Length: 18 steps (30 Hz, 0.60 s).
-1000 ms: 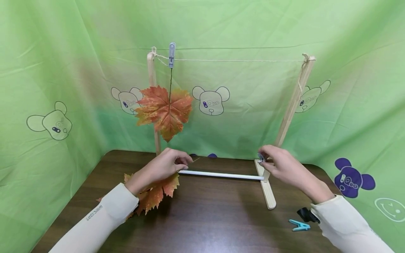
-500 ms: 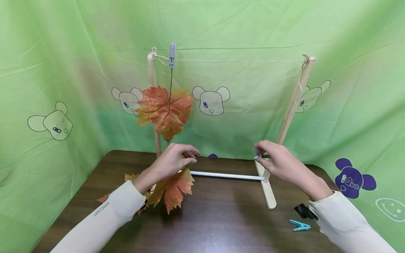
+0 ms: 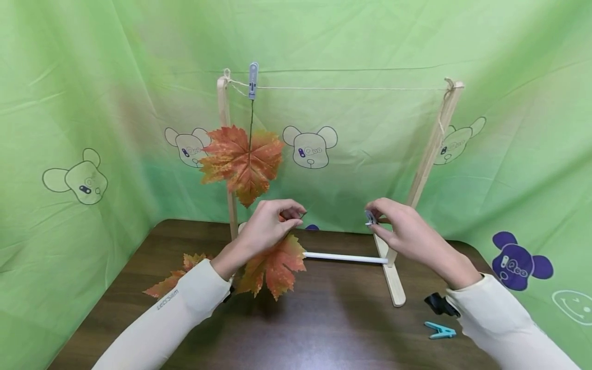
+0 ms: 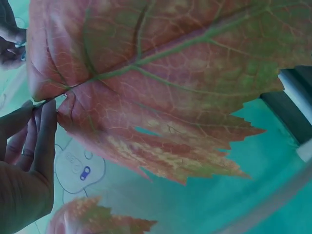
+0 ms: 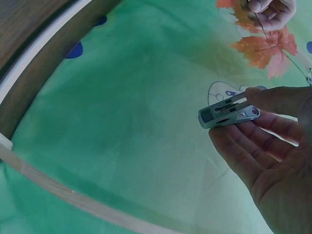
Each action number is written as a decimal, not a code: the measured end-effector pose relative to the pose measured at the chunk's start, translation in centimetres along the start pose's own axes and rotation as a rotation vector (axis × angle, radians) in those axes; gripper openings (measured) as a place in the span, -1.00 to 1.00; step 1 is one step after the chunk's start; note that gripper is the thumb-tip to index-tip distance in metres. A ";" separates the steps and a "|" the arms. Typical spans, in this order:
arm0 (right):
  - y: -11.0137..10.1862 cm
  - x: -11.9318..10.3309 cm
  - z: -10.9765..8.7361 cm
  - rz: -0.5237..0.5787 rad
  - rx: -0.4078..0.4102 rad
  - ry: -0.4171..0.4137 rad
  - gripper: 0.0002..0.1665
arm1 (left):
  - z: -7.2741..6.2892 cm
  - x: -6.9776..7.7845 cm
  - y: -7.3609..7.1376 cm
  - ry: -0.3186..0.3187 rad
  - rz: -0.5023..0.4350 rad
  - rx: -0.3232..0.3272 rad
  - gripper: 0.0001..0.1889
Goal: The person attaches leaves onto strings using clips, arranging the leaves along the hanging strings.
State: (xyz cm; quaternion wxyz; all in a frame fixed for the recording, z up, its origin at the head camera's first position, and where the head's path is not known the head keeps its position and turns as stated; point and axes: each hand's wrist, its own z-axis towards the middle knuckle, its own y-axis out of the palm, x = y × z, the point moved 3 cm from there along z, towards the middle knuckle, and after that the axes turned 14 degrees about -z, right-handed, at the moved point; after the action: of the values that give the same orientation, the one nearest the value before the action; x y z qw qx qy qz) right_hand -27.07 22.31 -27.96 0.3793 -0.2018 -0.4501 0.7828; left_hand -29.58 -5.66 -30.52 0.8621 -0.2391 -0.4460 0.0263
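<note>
Nearly closed hands (image 3: 267, 225) (image 3: 407, 224) with leaf (image 3: 276, 262) and clothespin (image 5: 229, 112)

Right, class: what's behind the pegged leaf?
In the head view, the left wooden post shows above and below the pegged leaf, with green cloth behind. The leaf hides the post's middle and part of a printed face.

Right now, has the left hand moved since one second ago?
Yes: in the head view, the left hand has moved right and up relative to the white bar.

Mottled orange and yellow-green on the held leaf (image 3: 277, 264); grey on the held peg (image 5: 236, 117); cartoon-head outlines (image 3: 310, 149) across the green curtain (image 3: 370, 36).
</note>
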 end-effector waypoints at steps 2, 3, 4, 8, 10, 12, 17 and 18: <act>0.0 0.0 0.1 0.003 0.010 -0.006 -0.64 | 0.3 0.3 0.2 -0.003 -0.013 0.010 -0.85; 0.0 -0.1 0.2 0.006 0.015 -0.009 -0.63 | 0.4 0.5 0.3 -0.002 -0.019 0.018 -0.85; -0.1 -0.1 0.3 0.007 0.022 -0.010 -0.63 | 0.6 0.7 0.4 0.001 -0.024 0.031 -0.85; -0.3 -0.2 0.7 0.014 0.051 -0.025 -0.62 | 1.1 1.4 0.5 0.017 -0.039 0.099 -0.87; -0.5 -0.2 0.9 0.016 0.064 -0.027 -0.62 | 1.3 1.7 0.6 0.026 -0.047 0.130 -0.87; -0.6 -0.3 1.1 0.026 0.073 -0.028 -0.62 | 1.4 2.1 0.7 0.034 -0.052 0.154 -0.88; -1.0 -0.5 1.7 0.044 0.072 -0.015 -0.64 | 1.9 2.8 1.0 0.055 -0.071 0.202 -0.88; -1.1 -0.5 1.8 0.048 0.070 -0.012 -0.64 | 2.0 2.9 1.1 0.060 -0.075 0.211 -0.87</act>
State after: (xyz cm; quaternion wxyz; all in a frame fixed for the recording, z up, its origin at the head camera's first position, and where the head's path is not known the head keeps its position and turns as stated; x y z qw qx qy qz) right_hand -27.50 21.23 -26.07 0.3643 -0.1944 -0.4197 0.8083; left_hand -29.18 -3.15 -27.81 0.8958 -0.1311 -0.4233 0.0337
